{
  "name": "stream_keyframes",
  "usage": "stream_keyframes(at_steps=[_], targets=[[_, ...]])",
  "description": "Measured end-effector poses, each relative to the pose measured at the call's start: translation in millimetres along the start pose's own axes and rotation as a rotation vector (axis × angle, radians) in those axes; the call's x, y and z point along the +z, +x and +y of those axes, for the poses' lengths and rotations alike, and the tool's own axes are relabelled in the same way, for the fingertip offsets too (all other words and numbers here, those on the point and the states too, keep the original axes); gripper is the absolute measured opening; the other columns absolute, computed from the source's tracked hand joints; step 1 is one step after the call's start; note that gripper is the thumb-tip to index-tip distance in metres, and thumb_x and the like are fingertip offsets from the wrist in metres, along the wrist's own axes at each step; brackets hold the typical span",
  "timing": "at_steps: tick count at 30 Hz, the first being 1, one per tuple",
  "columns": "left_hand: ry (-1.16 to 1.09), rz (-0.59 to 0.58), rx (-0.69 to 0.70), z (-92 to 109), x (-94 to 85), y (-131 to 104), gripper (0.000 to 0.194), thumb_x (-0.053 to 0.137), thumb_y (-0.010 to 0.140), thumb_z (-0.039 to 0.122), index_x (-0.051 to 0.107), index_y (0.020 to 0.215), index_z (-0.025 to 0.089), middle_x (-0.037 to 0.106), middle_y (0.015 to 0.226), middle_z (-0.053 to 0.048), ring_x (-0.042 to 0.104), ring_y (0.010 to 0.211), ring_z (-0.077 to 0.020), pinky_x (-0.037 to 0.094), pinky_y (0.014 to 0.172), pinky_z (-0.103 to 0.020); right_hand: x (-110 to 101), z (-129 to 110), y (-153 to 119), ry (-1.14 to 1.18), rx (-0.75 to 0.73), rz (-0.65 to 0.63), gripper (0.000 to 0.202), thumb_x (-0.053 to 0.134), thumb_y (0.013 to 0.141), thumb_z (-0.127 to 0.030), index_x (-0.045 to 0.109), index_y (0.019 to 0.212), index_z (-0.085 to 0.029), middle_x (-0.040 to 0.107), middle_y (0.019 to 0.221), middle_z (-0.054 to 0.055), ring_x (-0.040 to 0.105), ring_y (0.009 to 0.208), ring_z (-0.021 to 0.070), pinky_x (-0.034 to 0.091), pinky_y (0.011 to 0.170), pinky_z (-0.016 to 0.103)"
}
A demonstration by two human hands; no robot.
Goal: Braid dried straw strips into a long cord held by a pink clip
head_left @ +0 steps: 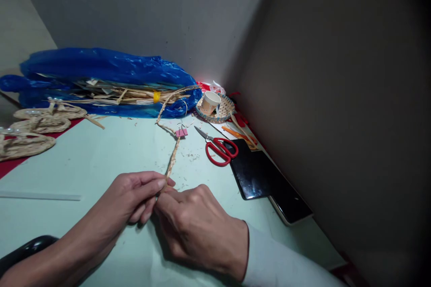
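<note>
Got a straw braid (173,160) over the surface (111,157), pinched at near end by fingers of left hand (139,195) and, apparently, of right hand (193,219), curled just below. Looks light, bendy, dry, liable to fray; hold flat, close to near end. Runs lengthwise away, leaning slightly right up to pink clip (182,132), then kinks left toward straw bundle (141,95) in blue bag (101,60).

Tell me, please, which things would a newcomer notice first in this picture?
Probably the bright blue plastic bag at the back left, with pale dry strands showing at its opening. Next, the red-handled scissors stand out right of centre on the pale tabletop. In front, the left hand and right hand meet at a thin braided cord.
</note>
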State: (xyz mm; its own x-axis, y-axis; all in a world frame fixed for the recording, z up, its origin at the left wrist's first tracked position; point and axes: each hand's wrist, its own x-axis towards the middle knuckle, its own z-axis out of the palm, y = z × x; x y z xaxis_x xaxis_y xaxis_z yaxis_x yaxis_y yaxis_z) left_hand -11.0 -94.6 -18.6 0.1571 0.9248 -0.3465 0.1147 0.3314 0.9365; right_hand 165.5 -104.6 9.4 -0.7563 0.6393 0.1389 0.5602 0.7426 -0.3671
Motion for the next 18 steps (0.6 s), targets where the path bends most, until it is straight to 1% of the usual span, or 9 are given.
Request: stream_keyframes(at_steps=[1,3,5,8,9,11,14,16,18], targets=[[-0.015,-0.008,0.002,0.6,-0.2,-1.0,0.028,0.072,0.077,0.045,0.076,0.084,0.018,0.048,0.041,0.007,0.029,0.040,-0.0085,0.019,0.043,-0.023,-0.2,0.7,-0.1,-0.009,-0.011,-0.009,0.019,0.053,0.087,-0.015,0.066,0.101,-0.013,0.072,0.091,0.009,0.057,0.061,0.0179,0.026,0.054,0.031],[-0.013,0.001,0.016,3.4,-0.1,-2.9,0.024,0.074,0.075,0.043,0.076,0.081,0.019,0.048,0.041,0.007,0.033,0.041,-0.0095,0.023,0.044,-0.023,-2.0,2.6,-0.1,0.054,0.005,0.016,0.017,0.053,0.092,-0.019,0.068,0.097,-0.016,0.073,0.086,0.006,0.059,0.063,0.0172,0.029,0.056,0.029],[0.004,0.025,0.030,7.5,0.7,-4.7,0.022,0.073,0.075,0.040,0.077,0.081,0.020,0.046,0.041,0.007,0.036,0.041,-0.0110,0.027,0.045,-0.023,-5.5,4.9,0.7,0.174,0.078,0.127,0.023,0.051,0.097,-0.027,0.070,0.087,-0.019,0.071,0.076,0.004,0.061,0.066,0.0165,0.035,0.061,0.028],[0.034,0.038,0.049,13.3,2.7,-7.3,0.024,0.071,0.074,0.040,0.077,0.080,0.018,0.048,0.044,0.006,0.035,0.041,-0.0104,0.027,0.043,-0.023,-11.8,9.7,3.7,0.339,0.288,0.317,0.024,0.054,0.097,-0.029,0.071,0.084,-0.017,0.072,0.080,0.005,0.062,0.075,0.0171,0.040,0.070,0.028],[0.041,0.034,0.056,14.5,3.2,-7.9,0.024,0.070,0.074,0.041,0.077,0.080,0.018,0.048,0.045,0.006,0.034,0.041,-0.0100,0.027,0.043,-0.023,-13.4,11.7,5.1,0.402,0.351,0.320,0.021,0.054,0.097,-0.027,0.070,0.088,-0.016,0.072,0.084,0.006,0.062,0.078,0.0173,0.040,0.071,0.028],[0.049,0.013,0.068,15.3,3.6,-8.7,0.023,0.069,0.075,0.040,0.078,0.080,0.019,0.047,0.044,0.006,0.036,0.042,-0.0105,0.027,0.043,-0.023,-14.4,15.9,7.7,0.566,0.406,0.235,0.019,0.054,0.098,-0.026,0.068,0.091,-0.015,0.071,0.086,0.005,0.060,0.079,0.0163,0.041,0.072,0.027],[0.056,-0.010,0.077,14.4,3.0,-8.5,0.022,0.069,0.076,0.038,0.078,0.087,0.022,0.043,0.041,0.007,0.041,0.044,-0.0135,0.029,0.045,-0.025,-10.6,21.1,10.8,0.796,0.366,0.082,0.024,0.049,0.101,-0.028,0.060,0.082,-0.017,0.063,0.071,0.000,0.056,0.067,0.0125,0.041,0.067,0.024],[0.062,-0.023,0.079,13.4,2.6,-7.7,0.022,0.069,0.076,0.038,0.077,0.089,0.023,0.042,0.041,0.007,0.042,0.044,-0.0148,0.028,0.045,-0.027,-6.5,23.1,12.0,0.849,0.357,0.056,0.028,0.047,0.102,-0.030,0.056,0.078,-0.018,0.057,0.068,-0.002,0.051,0.060,0.0104,0.038,0.062,0.023],[0.060,-0.039,0.086,12.4,2.8,-6.7,0.022,0.069,0.076,0.041,0.076,0.088,0.023,0.042,0.042,0.008,0.040,0.044,-0.0145,0.027,0.045,-0.027,-3.1,24.3,12.4,0.836,0.355,0.075,0.031,0.047,0.102,-0.030,0.054,0.073,-0.018,0.055,0.069,-0.003,0.047,0.060,0.0098,0.035,0.060,0.023]])
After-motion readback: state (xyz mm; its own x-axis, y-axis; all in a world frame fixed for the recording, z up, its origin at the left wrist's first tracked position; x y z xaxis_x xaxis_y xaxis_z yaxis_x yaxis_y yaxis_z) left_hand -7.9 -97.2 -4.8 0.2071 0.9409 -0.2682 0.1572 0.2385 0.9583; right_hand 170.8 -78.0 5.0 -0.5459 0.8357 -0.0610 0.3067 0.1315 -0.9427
